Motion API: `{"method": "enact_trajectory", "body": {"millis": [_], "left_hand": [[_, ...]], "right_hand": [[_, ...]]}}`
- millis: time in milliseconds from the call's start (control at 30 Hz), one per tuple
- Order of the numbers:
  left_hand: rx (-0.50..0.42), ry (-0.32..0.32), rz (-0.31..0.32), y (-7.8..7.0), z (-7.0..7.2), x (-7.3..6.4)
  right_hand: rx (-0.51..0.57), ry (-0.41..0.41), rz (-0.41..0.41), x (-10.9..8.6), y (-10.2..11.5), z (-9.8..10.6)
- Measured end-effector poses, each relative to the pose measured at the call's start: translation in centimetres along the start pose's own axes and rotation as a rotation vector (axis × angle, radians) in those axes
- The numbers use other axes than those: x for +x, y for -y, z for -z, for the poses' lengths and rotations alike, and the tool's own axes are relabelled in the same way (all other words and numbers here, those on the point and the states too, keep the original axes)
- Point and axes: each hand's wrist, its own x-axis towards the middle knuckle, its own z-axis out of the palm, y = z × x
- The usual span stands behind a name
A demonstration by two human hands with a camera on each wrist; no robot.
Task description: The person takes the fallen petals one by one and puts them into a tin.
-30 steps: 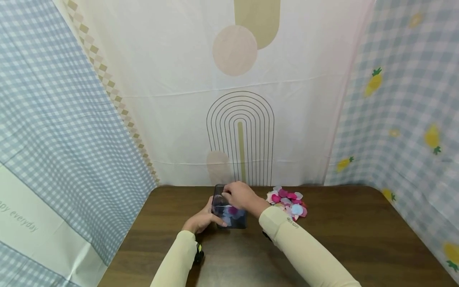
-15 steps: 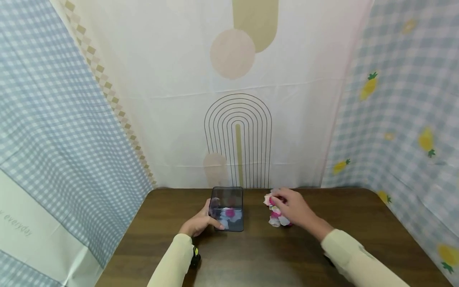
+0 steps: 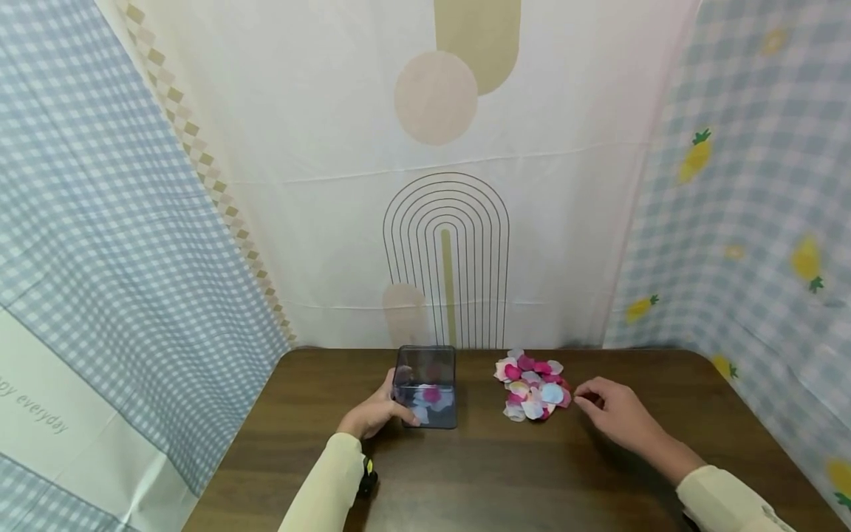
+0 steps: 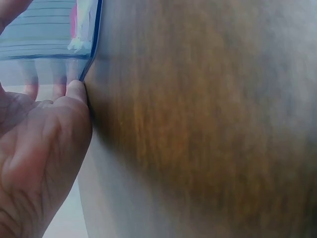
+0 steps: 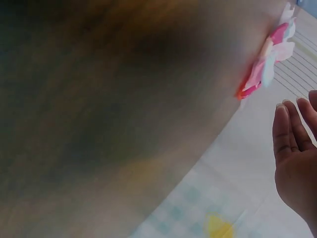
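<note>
A clear, dark-tinted plastic box (image 3: pixel 445 360) stands on the table with several pink and whitish petals (image 3: pixel 431 394) inside. My left hand (image 3: pixel 375 414) grips its left side, thumb at the near corner and other fingers behind the wall. In the left wrist view, fingers show through the box wall (image 4: pixel 42 69). To the right lies a loose pile of artificial flower petals (image 3: pixel 532 391) in pink, white, red and pale blue. My right hand (image 3: pixel 618 415) hovers just right of the pile, apart from it, fingers loosely extended. Nothing shows between the fingers of the right hand (image 5: pixel 297 163).
The brown wooden table (image 3: pixel 505 473) spreads beneath both hands. A patterned white cloth (image 3: pixel 565 244) hangs behind its far edge. Checked curtains hang at the left (image 3: pixel 166 222) and the right (image 3: pixel 751 258).
My right hand has moved from over the box, across the petal pile, to the pile's right side. My left hand has kept its grip on the box, which has stayed in place.
</note>
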Motion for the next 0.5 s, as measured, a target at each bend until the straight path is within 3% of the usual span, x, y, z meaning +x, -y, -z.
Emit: {"method": "enact_trajectory", "body": {"millis": [500], "left_hand": [[-0.018,0.003,-0.011,0.29,0.07,0.30]], "right_hand": [[-0.117,0.101,0.023,0.09,-0.14,-0.99]]}}
